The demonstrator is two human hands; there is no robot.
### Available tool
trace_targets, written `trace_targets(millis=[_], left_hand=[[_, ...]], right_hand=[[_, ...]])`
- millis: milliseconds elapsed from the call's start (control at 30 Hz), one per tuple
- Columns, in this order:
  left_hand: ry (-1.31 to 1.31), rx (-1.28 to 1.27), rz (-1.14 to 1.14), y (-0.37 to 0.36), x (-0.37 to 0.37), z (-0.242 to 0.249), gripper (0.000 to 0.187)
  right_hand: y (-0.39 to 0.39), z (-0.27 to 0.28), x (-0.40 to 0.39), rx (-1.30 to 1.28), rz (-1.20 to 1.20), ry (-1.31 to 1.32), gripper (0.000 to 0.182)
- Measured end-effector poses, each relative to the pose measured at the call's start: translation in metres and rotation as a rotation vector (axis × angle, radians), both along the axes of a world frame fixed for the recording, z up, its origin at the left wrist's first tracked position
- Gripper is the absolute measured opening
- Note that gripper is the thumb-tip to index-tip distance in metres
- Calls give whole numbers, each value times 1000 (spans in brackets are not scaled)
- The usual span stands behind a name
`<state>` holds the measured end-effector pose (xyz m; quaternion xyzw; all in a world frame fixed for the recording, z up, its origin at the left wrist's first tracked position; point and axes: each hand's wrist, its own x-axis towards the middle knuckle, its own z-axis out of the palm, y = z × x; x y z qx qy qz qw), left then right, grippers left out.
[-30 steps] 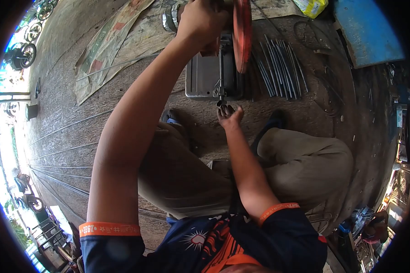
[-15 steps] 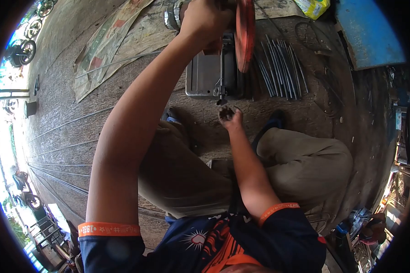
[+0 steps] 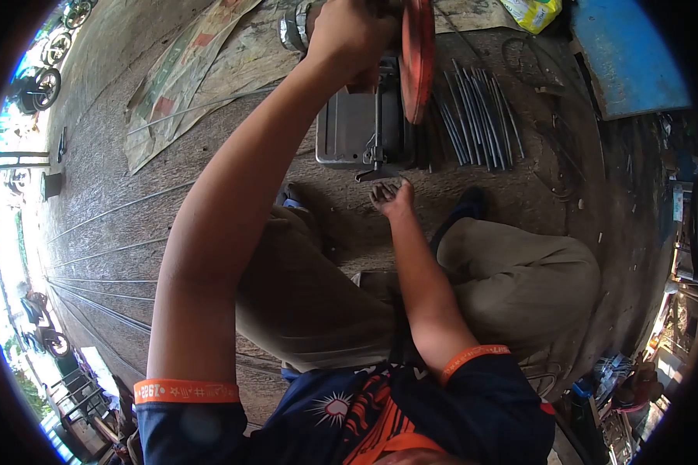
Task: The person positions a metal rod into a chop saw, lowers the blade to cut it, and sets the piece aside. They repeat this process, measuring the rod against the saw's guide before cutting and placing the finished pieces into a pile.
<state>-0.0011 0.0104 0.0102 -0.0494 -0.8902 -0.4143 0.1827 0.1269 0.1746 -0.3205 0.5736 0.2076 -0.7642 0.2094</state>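
Observation:
At the top, my left hand (image 3: 349, 32) is wrapped round the handle area of a cut-off saw, partly hidden by the hand itself. The saw's red disc guard (image 3: 417, 66) stands to the right of it, above a grey metal base (image 3: 345, 132). A clamp screw (image 3: 378, 116) runs along the base and ends in a dark crank handle (image 3: 374, 176) at the near edge. Just below that crank is my right hand (image 3: 392, 198), palm up, with its fingers loosely curled and apart and nothing visible in them.
Several cut metal rods (image 3: 482, 116) lie right of the saw. Long thin rods (image 3: 108, 288) stretch across the floor at left, below a worn sheet (image 3: 182, 93). A blue panel (image 3: 628, 58) and a yellow bag (image 3: 533, 12) are at upper right. My legs flank the right forearm.
The crank handle has turned and now shows broadside. My right hand's fingers have loosened and spread beneath it. My left hand stays on the saw, almost unmoved.

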Motion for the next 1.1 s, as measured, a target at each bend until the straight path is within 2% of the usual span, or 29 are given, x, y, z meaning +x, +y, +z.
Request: trace_targets(millis=[133,200,233,300,333,367,433,533,567,633,667,767,800,833,900,933,967,1033,1100], left_hand=[[-55,29,36,1,3,6,37],[-78,44,-6,0,3,5,37],[-78,43,-6,0,3,5,37],[-34,31,14,1,4,5,36],[-36,30,12,1,4,6,36],[-77,16,19,0,2,6,36],[-119,4,25,1,0,3,35],[4,-16,35,1,1,3,36],[-32,0,8,1,6,9,36],[-68,15,-14,1,8,12,37],[-63,24,-13,1,5,8,37],[-55,36,-3,2,2,6,37],[-52,44,4,2,3,6,38],[-53,46,5,2,5,7,38],[-20,23,9,2,10,10,39],[-19,23,10,2,7,8,39],[-3,23,5,1,4,5,40],[12,22,0,1,1,1,41],[-8,0,19,0,1,1,41]], right_hand=[[-7,22,1,-125,15,56,33],[-7,0,2,-166,-336,174,28],[-4,-8,5,-167,-336,174,28],[2,-20,9,-56,-570,98,27],[4,-20,8,6,-418,84,26],[4,-21,7,7,-420,82,26],[3,-21,7,-34,-97,80,26],[-7,21,4,-83,8,30,29],[-8,18,5,-85,12,30,29],[-10,6,7,-133,-369,78,37],[-10,-7,11,-66,-481,82,39],[-4,-29,9,16,-378,82,38],[-2,-34,9,33,-202,116,45],[-2,-20,8,35,-200,115,45],[-4,16,2,-232,-49,-27,58],[-3,10,3,-309,-56,73,72],[-1,3,0,-308,-55,75,72],[4,-1,-8,-530,-12,125,74],[8,3,-17,-540,-65,78,70]])
